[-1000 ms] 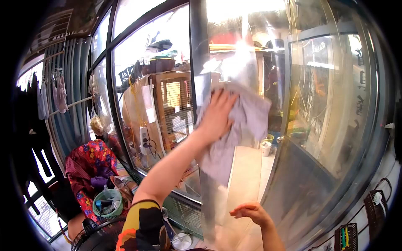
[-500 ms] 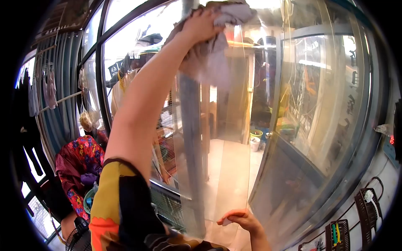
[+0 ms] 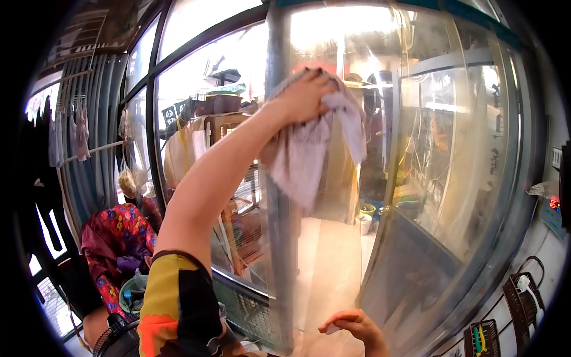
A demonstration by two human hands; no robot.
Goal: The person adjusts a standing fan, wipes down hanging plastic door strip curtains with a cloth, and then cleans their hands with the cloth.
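After sliding lower onto another patch, presses the grey cloth (image 3: pixel 302 156) to the clear sheet's (image 3: pixel 318 253) upper middle with left hand (image 3: pixel 306 98) partly closed over it and holds right hand (image 3: pixel 355 326) half-open, seemingly empty, near right.

Cloth (image 3: pixel 300 157) partly hidden under left hand (image 3: pixel 304 100). Right forearm (image 3: pixel 375 344) and fan (image 3: pixel 116 342) ran off the bottom edge. Sleeve (image 3: pixel 163 291) covered part of green basin (image 3: pixel 124 297); its contents were too small to tell.
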